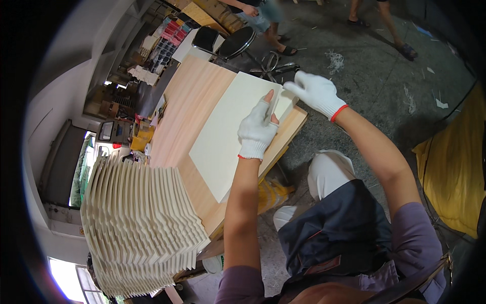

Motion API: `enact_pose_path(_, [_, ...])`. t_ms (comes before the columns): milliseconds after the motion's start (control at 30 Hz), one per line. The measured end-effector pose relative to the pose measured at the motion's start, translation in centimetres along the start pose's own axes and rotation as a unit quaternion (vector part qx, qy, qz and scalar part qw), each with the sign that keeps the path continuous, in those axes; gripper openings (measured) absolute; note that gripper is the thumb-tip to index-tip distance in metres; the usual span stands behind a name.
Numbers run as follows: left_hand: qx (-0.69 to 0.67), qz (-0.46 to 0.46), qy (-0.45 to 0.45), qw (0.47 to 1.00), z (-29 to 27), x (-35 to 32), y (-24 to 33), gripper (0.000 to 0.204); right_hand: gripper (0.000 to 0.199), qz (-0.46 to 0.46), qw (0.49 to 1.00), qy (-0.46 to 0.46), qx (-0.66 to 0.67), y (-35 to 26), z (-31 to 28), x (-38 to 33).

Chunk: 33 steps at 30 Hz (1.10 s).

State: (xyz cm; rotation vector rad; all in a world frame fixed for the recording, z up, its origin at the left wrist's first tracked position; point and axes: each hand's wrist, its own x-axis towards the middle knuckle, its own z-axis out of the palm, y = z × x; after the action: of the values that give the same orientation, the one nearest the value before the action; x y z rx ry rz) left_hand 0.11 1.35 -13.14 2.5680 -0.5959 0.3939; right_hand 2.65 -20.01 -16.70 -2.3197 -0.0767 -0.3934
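A cream-coloured sheet of card [217,147] lies on the wooden table, its right edge folded up into a narrow flap [287,103]. My left hand [257,126], in a white knitted glove with bare thumb and index fingertips, lies open on the card beside that fold. The index finger points toward the far corner. My right hand [318,93], also in a white glove with a red cuff, is at the far end of the flap. Its fingers are apart and hold nothing that I can see; whether they touch the card is unclear.
A tall stack of folded cream card pieces [136,218] stands at the table's left. Behind the wooden tabletop [190,93] is a black round stool [238,43]. Two other people stand farther off. Scraps [335,61] litter the floor, and yellow sacking [450,167] hangs at right.
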Motion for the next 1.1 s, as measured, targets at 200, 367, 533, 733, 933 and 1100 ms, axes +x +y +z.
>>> enact_pose_path(200, [0.042, 0.018, -0.004, 0.999, 0.4, 1.4, -1.6, 0.046, 0.048, -0.158, 0.980, -0.039, -0.114, 0.3, 0.2, 0.3])
enact_pose_path(367, [0.092, -0.067, -0.051, 0.992, 0.5, 3.5, -1.6, 0.040, 0.047, -0.257, 0.955, -0.009, -0.150, -0.1, -0.4, 1.2])
enact_pose_path(533, [0.038, -0.077, -0.066, 0.994, 0.5, 3.3, -1.9, 0.036, 0.045, -0.130, 0.989, -0.046, 0.046, -0.9, 1.4, 1.3])
enact_pose_path(733, [-0.160, -0.027, -0.067, 0.985, 1.1, 1.8, -4.1, 0.034, 0.040, -0.050, 0.987, 0.004, 0.155, -1.3, 3.3, 0.7])
enact_pose_path(933, [-0.154, -0.030, -0.069, 0.985, 1.4, 1.8, -4.7, 0.037, 0.041, -0.031, 0.990, 0.009, 0.134, -1.5, 3.3, 0.3])
enact_pose_path(1100, [-0.234, -0.074, -0.043, 0.969, 0.4, 1.5, -2.5, 0.033, 0.042, -0.019, 0.992, -0.006, 0.126, -1.8, 3.0, -0.1])
